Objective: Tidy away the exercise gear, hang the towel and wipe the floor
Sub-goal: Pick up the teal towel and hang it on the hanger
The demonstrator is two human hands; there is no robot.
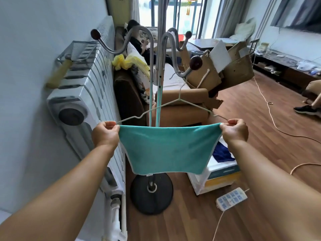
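Both arms extend forward, level. The left hand (105, 132) and right hand (234, 129) each pinch one upper corner of the teal towel (166, 148), fingers curled, holding it taut over a white wire hanger (179, 101) hooked on the coat stand (157, 72) beside the radiator (90, 94).

No text, label, brand or number can be read anywhere in the frame. The box (224, 173) at lower right carries a teal and yellow printed band, but its lettering is too blurred to make out. The power strip (231, 199) beside it shows only sockets, with no legible marking.
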